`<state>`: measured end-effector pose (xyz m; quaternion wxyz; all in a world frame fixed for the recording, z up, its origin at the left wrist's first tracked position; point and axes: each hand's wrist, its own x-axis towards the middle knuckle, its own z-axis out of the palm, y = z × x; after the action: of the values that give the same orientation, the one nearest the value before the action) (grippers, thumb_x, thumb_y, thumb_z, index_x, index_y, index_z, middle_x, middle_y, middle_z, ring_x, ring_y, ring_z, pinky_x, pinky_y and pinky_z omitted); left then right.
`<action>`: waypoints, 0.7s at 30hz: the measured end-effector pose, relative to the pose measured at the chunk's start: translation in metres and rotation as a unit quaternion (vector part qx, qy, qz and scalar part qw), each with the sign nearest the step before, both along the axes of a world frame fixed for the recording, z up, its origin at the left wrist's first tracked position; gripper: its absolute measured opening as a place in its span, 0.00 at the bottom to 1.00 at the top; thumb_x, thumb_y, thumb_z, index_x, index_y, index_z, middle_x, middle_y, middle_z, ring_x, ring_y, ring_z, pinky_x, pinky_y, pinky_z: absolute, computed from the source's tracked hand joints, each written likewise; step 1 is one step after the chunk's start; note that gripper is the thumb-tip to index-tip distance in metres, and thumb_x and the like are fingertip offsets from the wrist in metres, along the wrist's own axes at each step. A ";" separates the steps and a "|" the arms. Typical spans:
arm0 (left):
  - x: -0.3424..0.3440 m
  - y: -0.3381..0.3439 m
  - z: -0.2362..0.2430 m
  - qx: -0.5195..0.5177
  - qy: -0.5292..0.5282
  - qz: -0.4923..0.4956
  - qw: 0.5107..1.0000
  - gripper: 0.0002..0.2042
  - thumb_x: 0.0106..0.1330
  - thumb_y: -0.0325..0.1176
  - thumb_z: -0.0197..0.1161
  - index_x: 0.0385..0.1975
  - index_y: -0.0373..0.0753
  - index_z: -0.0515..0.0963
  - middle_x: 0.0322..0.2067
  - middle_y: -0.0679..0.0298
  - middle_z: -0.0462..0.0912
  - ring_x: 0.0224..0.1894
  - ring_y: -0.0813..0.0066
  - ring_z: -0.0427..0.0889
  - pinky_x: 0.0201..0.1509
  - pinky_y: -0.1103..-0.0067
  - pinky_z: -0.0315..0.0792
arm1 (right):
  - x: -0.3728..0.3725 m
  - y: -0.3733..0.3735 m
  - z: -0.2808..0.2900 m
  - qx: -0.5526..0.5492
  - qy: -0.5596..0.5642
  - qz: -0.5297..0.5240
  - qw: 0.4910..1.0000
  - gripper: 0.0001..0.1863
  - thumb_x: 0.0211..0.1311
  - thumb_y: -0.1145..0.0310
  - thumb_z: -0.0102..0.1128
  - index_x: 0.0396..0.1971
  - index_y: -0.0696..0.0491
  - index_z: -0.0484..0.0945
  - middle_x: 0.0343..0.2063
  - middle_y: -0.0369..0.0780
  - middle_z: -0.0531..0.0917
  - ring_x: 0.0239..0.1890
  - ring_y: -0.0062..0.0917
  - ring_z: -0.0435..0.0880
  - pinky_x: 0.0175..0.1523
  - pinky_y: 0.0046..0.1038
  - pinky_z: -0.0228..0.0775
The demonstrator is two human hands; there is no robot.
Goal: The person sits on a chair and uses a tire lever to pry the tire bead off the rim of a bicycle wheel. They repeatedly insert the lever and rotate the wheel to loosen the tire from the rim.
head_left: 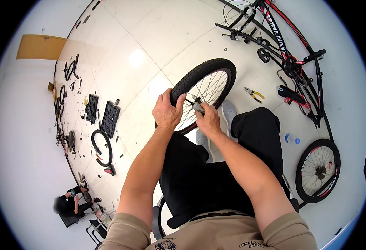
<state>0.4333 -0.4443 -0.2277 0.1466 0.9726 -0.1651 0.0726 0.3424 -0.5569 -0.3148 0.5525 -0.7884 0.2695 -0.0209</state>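
Observation:
A bicycle wheel (216, 63) with a knobby black tire and silver spokes stands tilted in front of my knees. My left hand (168, 110) is closed over the tire on its near left side, thumb toward the spokes. Close to the wheel's hub, my right hand (208, 121) grips a short grey metal piece (198, 107); its exact kind is partly hidden by my fingers. My grey shoes (229, 114) are beside and below the wheel.
Yellow-handled pliers (254, 94) and a water bottle (291, 138) lie to the right. A bicycle frame (283, 46) and another wheel (318, 171) lean along the right wall. Open tool cases (110, 118) and a loose tire (101, 148) lie left; a seated person (72, 203) is farther off.

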 end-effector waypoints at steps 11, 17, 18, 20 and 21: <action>0.005 0.018 -0.011 -0.115 -0.021 -0.021 0.993 0.22 0.68 0.55 0.64 0.48 0.42 0.82 0.36 0.55 0.86 0.38 0.55 0.87 0.40 0.67 0.80 | 0.010 -0.011 -0.006 0.145 0.005 0.051 0.988 0.16 0.52 0.61 0.60 0.36 0.58 0.80 0.30 0.49 0.84 0.36 0.43 0.82 0.47 0.38 0.73; 0.005 0.016 -0.008 -0.144 0.012 -0.013 0.989 0.20 0.68 0.53 0.65 0.44 0.41 0.84 0.33 0.54 0.87 0.34 0.54 0.87 0.39 0.67 0.80 | 0.019 -0.014 -0.009 0.084 0.035 0.076 0.993 0.15 0.50 0.59 0.66 0.32 0.56 0.82 0.29 0.48 0.85 0.36 0.44 0.84 0.46 0.38 0.75; 0.005 0.017 -0.008 -0.145 0.019 -0.012 0.989 0.20 0.68 0.53 0.65 0.44 0.41 0.84 0.33 0.54 0.87 0.34 0.54 0.87 0.39 0.67 0.80 | 0.020 -0.015 -0.009 0.082 0.037 0.083 0.992 0.15 0.51 0.58 0.66 0.31 0.56 0.83 0.28 0.47 0.86 0.36 0.43 0.85 0.47 0.39 0.75; 0.007 0.018 -0.007 -0.142 0.035 -0.010 0.989 0.21 0.68 0.54 0.65 0.44 0.41 0.83 0.33 0.54 0.87 0.34 0.54 0.87 0.39 0.67 0.80 | 0.022 -0.012 -0.011 0.082 0.036 0.084 0.993 0.15 0.52 0.59 0.66 0.31 0.56 0.83 0.28 0.47 0.86 0.36 0.43 0.85 0.46 0.38 0.75; 0.008 0.017 -0.007 -0.138 0.042 -0.010 0.990 0.21 0.68 0.54 0.65 0.44 0.41 0.83 0.33 0.54 0.87 0.34 0.54 0.87 0.39 0.67 0.80 | 0.022 -0.011 -0.013 0.081 0.035 0.084 0.993 0.15 0.52 0.59 0.66 0.31 0.56 0.83 0.28 0.47 0.86 0.36 0.43 0.85 0.46 0.38 0.75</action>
<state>0.4412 -0.4274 -0.2343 0.2867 0.9437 -0.1568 0.0521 0.3647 -0.5683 -0.3275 0.6045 -0.7612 0.2223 0.0753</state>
